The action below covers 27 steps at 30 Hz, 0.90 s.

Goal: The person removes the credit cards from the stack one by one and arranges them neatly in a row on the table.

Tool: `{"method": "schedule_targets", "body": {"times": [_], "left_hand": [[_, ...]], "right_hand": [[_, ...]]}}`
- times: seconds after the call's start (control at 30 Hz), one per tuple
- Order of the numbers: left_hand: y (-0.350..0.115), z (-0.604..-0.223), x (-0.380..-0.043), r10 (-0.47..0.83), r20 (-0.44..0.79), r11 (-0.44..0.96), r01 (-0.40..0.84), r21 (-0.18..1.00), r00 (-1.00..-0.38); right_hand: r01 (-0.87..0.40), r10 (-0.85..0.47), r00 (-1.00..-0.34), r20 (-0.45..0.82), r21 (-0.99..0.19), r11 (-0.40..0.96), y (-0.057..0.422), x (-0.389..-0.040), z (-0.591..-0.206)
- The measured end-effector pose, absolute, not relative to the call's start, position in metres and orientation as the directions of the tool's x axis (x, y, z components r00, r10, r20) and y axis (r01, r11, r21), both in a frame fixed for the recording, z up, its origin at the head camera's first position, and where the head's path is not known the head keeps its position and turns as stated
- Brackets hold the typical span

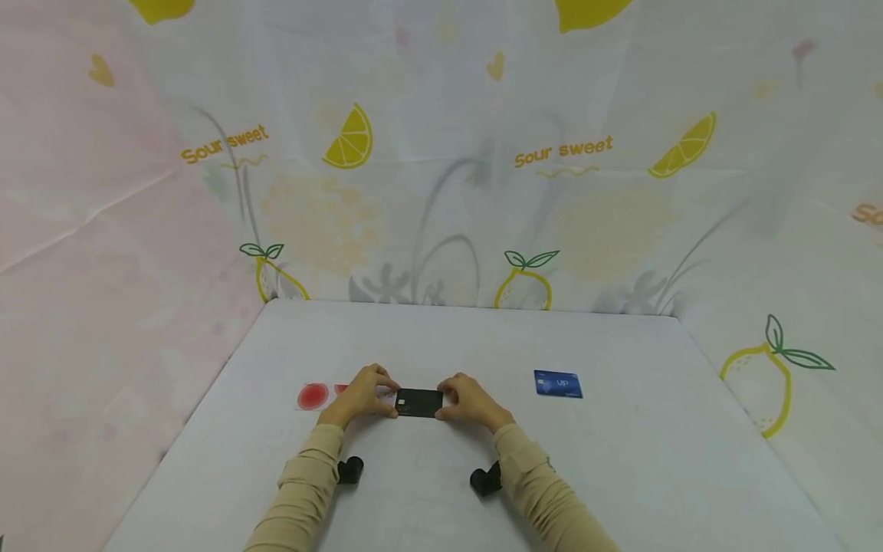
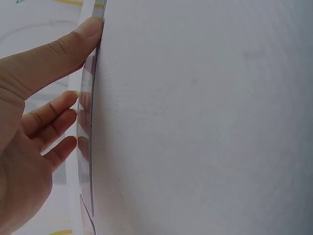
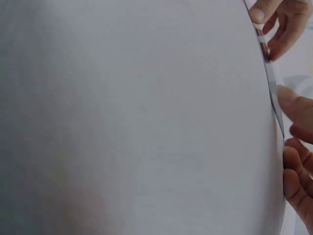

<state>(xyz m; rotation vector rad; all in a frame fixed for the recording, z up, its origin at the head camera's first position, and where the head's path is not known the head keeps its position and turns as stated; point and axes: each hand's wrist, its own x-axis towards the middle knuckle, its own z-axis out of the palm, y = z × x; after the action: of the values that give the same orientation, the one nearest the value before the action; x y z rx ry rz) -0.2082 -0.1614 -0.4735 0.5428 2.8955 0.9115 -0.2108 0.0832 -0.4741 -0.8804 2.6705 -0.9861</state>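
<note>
A black card (image 1: 419, 402) with a small chip lies flat at the middle of the table, between both hands. My left hand (image 1: 362, 396) grips its left end, thumb at the near corner and a finger at the far one. On the opposite end, my right hand (image 1: 471, 401) holds the card in the same way. In the left wrist view the left thumb (image 2: 73, 46) presses the rim of a thin, flat piece seen edge-on. The right thumb (image 3: 293, 105) touches the card's edge in the right wrist view. Partly behind my left hand lies a white piece with red circles (image 1: 313, 396).
A blue card marked VIP (image 1: 558, 384) lies to the right on the white table (image 1: 621, 475). Black wrist devices (image 1: 487, 480) sit beneath the sleeves. A lemon-printed cloth (image 1: 441, 153) hangs behind the table and along its sides.
</note>
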Motion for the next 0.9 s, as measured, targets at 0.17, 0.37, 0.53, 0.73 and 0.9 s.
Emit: {"method": "schedule_targets", "body": {"times": [0.17,0.37,0.53,0.73,0.9], "left_hand": [[-0.160,-0.472,-0.207,0.330,0.023,0.773,0.284,0.567,-0.944],[-0.160,-0.470,-0.208,0.359,0.045,0.762,0.321,0.563,-0.932],[-0.153,-0.468,-0.211,0.368,0.163,0.723,0.392,0.568,-0.915],[-0.136,-0.460,-0.216,0.344,0.244,0.673,0.419,0.609,-0.907],[-0.120,-0.450,-0.222,0.376,0.287,0.620,0.469,0.629,-0.881]], "right_hand": [[-0.476,-0.570,-0.816,0.099,-0.674,0.565,0.088,-0.213,-0.474],[-0.505,-0.541,-0.818,0.197,-0.697,0.509,0.095,-0.211,-0.464],[-0.520,-0.512,-0.820,0.255,-0.705,0.483,0.104,-0.213,-0.457],[-0.517,-0.488,-0.830,0.268,-0.699,0.495,0.113,-0.217,-0.451],[-0.507,-0.467,-0.840,0.276,-0.705,0.496,0.121,-0.218,-0.443]]}}
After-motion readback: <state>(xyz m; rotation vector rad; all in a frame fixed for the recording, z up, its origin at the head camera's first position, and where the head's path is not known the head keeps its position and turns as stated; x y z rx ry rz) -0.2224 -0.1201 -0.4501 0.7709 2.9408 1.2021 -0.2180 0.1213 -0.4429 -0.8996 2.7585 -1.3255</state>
